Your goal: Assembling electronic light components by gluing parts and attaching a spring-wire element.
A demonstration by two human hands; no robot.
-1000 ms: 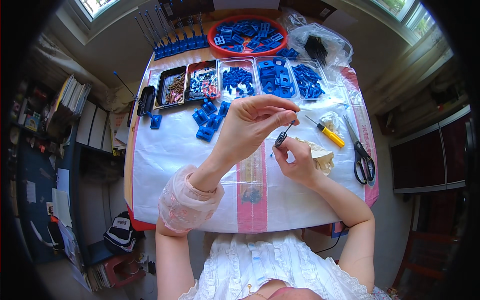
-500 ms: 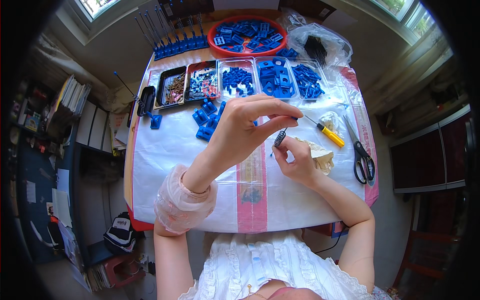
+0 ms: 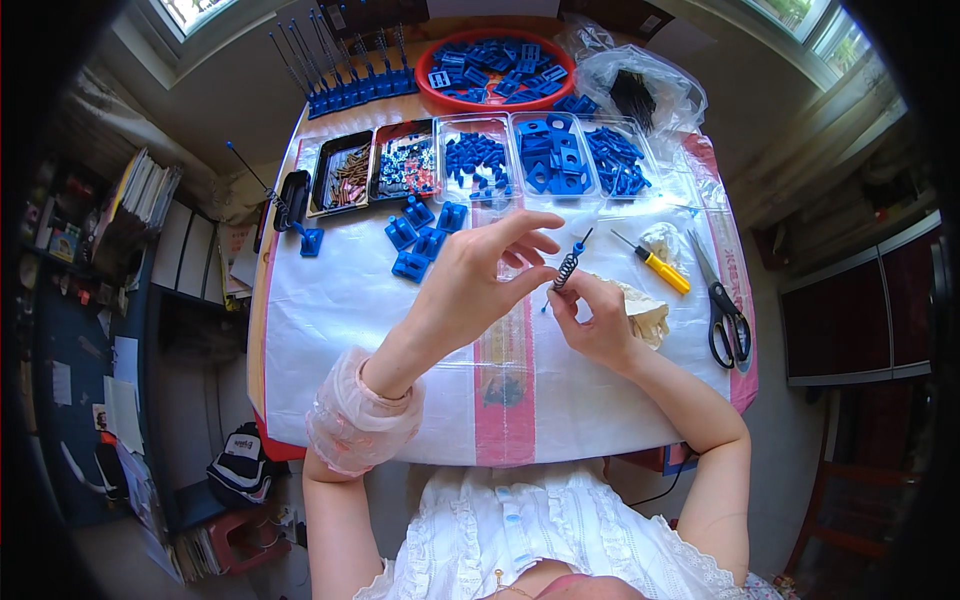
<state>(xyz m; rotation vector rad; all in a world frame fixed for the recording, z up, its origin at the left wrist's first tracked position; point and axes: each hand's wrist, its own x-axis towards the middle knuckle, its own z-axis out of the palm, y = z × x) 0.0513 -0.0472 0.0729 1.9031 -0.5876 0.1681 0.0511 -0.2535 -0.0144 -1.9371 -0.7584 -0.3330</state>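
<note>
My right hand [image 3: 603,322] pinches the lower part of a dark coil spring [image 3: 566,268] between thumb and fingertips. A thin rod runs through the spring. It leans up to the right, with a small blue plastic piece [image 3: 578,247] at the spring's upper end and the dark rod tip above that. Beside it, my left hand [image 3: 490,265] is open, fingers apart and curved; its thumb tip is close to the spring, and I cannot tell if they touch. Several blue plastic bases [image 3: 428,243] lie on the white sheet just beyond my left hand.
Trays of screws [image 3: 350,172], small metal parts [image 3: 405,165] and blue parts [image 3: 555,155] line the far side. Behind stand a red basin [image 3: 425,92] and several upright spring assemblies [image 3: 365,95]. To the right lie a yellow screwdriver [image 3: 663,272], black-handled scissors [image 3: 730,325] and crumpled cloth [image 3: 645,312].
My left hand has come away from the top of the rod, lower and slightly left, and its fingers have spread. The blue piece now shows at the spring's upper end. My right hand barely moved.
</note>
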